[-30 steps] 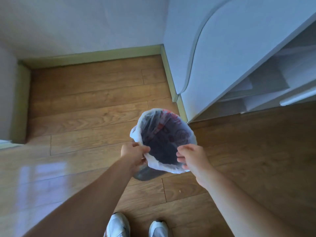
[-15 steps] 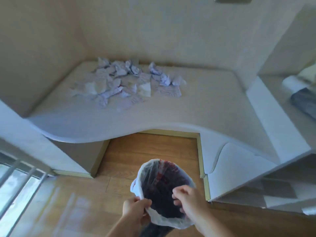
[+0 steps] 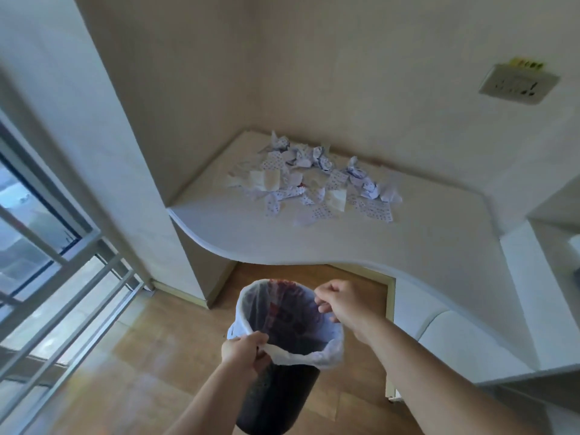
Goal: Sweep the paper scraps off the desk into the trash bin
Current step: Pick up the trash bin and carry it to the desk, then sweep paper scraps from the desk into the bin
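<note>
Left hand: The left hand (image 3: 243, 353) is shut in a pinch on the white bag at the near rim of the trash bin (image 3: 282, 384).

Right hand: The right hand (image 3: 340, 301) has its fingers curled at the far rim of the bin. It seems to pinch the thin bag there, but the grip is hard to see.

Trash bin: It is dark, stands upright and has a white bag (image 3: 301, 356) folded over its rim. It hangs low between the two hands, over the wood floor (image 3: 141, 365). Its mouth is open and faces up.

Paper scraps: The paper scraps (image 3: 314, 180) lie in a loose heap on the far part of the white table (image 3: 314, 243), near the back wall.

Which way: The scraps are up and ahead of both hands, well apart from them. The bin sits lower than the curved front edge of the table. The right hand is the nearer one to the heap.

What the next move needs: The bin's mouth should go just under the table edge, so the scraps can drop in when pushed.

What changed: Half a second ago the right hand was at the near rim, close to the left hand. Now it is at the far rim. The table looks farther off, and a window (image 3: 37, 233) shows on the left.
</note>
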`<action>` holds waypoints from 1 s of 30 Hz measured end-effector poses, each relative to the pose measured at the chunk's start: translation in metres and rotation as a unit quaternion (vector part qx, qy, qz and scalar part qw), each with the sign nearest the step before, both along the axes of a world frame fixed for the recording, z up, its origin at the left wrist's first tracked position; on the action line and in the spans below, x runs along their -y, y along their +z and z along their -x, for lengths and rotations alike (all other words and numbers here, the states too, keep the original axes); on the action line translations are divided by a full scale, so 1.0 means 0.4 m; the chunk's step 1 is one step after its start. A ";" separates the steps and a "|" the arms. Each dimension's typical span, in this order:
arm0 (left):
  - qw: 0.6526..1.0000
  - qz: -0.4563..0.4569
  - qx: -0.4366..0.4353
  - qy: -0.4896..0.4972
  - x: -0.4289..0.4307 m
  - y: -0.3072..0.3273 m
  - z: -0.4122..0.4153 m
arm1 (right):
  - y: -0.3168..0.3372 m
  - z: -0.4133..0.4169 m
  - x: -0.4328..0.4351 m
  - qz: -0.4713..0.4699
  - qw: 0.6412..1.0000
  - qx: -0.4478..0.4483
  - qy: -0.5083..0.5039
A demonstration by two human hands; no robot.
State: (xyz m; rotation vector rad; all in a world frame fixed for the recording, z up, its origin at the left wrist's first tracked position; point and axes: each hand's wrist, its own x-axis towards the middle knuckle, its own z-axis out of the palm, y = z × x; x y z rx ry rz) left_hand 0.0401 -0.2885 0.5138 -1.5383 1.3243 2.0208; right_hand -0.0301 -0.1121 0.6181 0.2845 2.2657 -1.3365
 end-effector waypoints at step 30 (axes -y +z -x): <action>0.985 0.131 0.020 0.110 0.408 -0.090 0.205 | -0.198 0.967 0.460 -0.292 0.879 -0.159 0.342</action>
